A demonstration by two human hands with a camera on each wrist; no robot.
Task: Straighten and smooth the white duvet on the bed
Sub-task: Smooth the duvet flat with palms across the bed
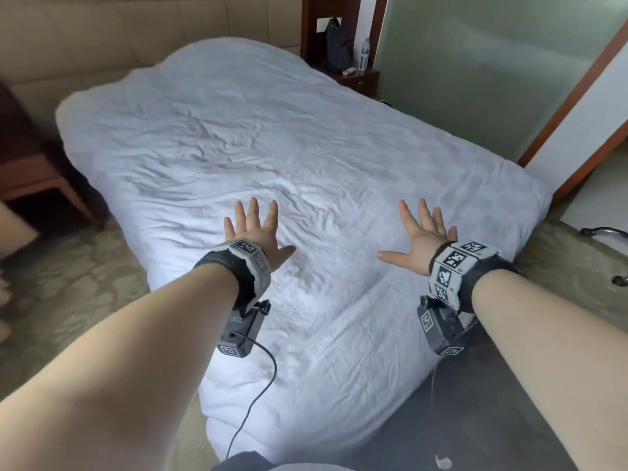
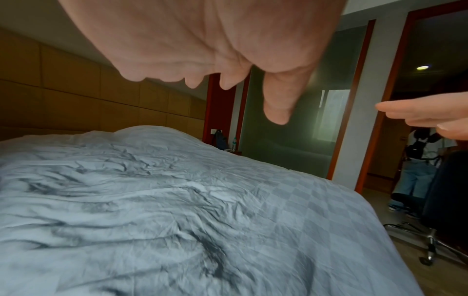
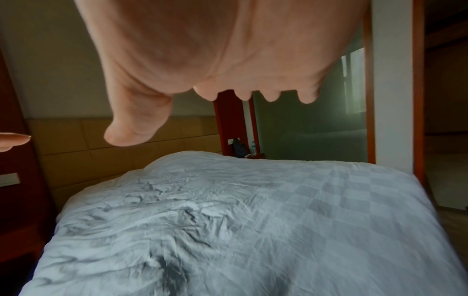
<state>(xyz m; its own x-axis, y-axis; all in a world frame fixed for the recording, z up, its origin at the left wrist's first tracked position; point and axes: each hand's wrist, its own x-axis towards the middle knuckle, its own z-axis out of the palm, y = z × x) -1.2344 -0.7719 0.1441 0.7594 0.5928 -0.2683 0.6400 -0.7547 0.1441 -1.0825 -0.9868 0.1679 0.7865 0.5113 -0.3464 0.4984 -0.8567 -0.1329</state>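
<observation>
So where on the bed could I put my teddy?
The white duvet lies bare from the headboard to its near corner. The left hand and right hand spread over the near part. The nightstand is crowded.

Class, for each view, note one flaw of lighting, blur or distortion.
Head view: wide-angle bends the bed's edges, and the duvet is brightest between the hands. Left wrist view: the left hand looms oversized; near cloth blurs. Right wrist view: dim room, dark wrinkle shadows.
</observation>
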